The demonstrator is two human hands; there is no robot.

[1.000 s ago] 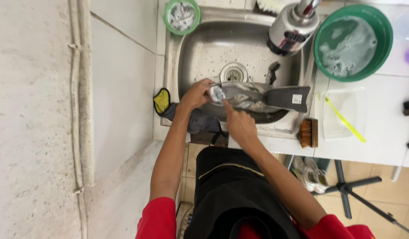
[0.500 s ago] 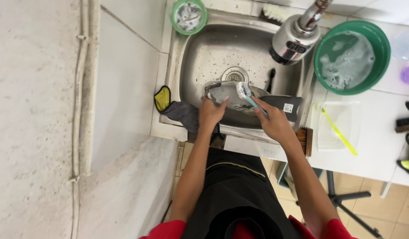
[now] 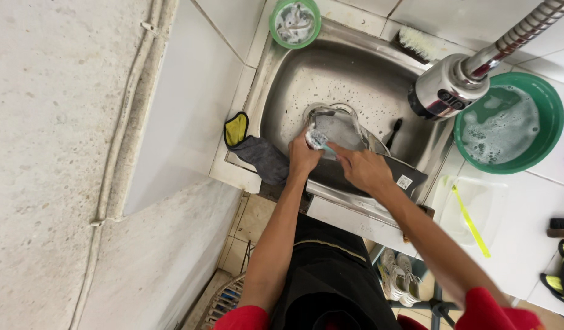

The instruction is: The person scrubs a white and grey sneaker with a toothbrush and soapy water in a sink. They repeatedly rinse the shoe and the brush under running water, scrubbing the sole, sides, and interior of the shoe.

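Both hands worked over the sink (image 3: 282,79), at its near edge.
I saw the left hand (image 3: 303,157) closed on a small sponge (image 3: 316,138), pressed against the grey shoe (image 3: 343,131); right hand (image 3: 364,171) gripped the shoe beside it.

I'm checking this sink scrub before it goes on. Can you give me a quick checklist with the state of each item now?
1. Left hand grips the shoe: ok.
2. Right hand holds a brush at the shoe: ok; the brush is mostly hidden.
3. Shoe stays over the sink: ok.
4. Soapy water in the green basin: ok.
5. Faucet running: cannot tell.
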